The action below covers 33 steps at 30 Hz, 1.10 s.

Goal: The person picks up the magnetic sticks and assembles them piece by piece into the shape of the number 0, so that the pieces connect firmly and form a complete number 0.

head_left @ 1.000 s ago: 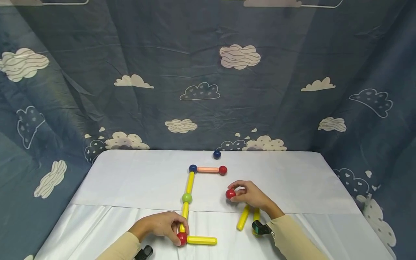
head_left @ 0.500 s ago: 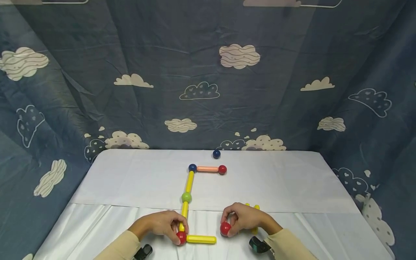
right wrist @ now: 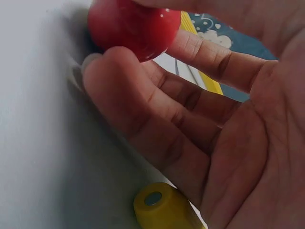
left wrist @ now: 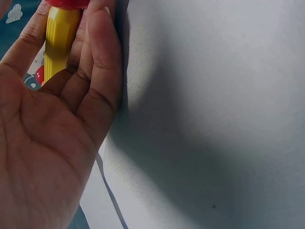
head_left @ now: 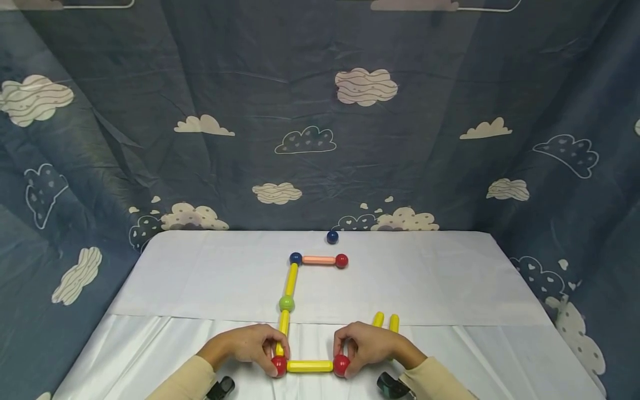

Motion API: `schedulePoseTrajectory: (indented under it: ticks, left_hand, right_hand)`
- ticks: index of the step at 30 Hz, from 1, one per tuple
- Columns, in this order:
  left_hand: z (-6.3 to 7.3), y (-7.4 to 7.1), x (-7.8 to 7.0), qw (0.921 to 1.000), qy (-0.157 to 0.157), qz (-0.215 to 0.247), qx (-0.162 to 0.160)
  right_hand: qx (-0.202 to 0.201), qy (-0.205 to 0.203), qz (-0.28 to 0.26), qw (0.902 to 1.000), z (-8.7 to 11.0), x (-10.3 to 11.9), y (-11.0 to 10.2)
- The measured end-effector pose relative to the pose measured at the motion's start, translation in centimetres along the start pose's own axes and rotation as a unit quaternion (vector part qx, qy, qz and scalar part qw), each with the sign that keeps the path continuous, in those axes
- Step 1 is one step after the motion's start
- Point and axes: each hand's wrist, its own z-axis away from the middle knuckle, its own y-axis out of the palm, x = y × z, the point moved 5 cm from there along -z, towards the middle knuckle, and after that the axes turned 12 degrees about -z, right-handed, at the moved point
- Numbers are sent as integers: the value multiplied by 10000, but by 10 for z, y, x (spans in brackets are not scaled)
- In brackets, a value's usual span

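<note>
My left hand pinches a red ball at the near corner of a magnetic stick-and-ball chain. From that ball a yellow rod lies to the right, its far end at a second red ball. My right hand holds this second ball between thumb and fingers; the right wrist view shows the glossy red ball at the fingertips. Going away from me, yellow rods run through a green ball to a blue ball, then a pink rod and another red ball.
Two loose yellow rods lie partly behind my right hand; a metal disc shows on one rod's end in the right wrist view. A loose blue ball sits near the back edge of the white-covered table. A cloud-print curtain surrounds it.
My right hand has carried the red ball toward me and left, down to the free end of the near yellow rod. My left hand has stayed on its ball.
</note>
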Motion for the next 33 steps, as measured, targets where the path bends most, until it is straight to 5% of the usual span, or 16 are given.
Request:
schedulePoseTrajectory:
  ticks: [11,16,23,33]
  left_hand:
    - [1,3,-2,9999,50,87,41]
    - [2,2,-2,9999,49,94,39]
    - [2,2,-2,9999,-83,48,34]
    - [1,2,-3,9996,-155,212,100]
  right_hand:
    - [-160,-107,-18,9998,4,-2,-2]
    - [-887,-270,-391,9949,17,-4,-24]
    - [-2506,226,-635,9657,40,-21,-55]
    - [-3617,499,-70,9309,48,-26,-56]
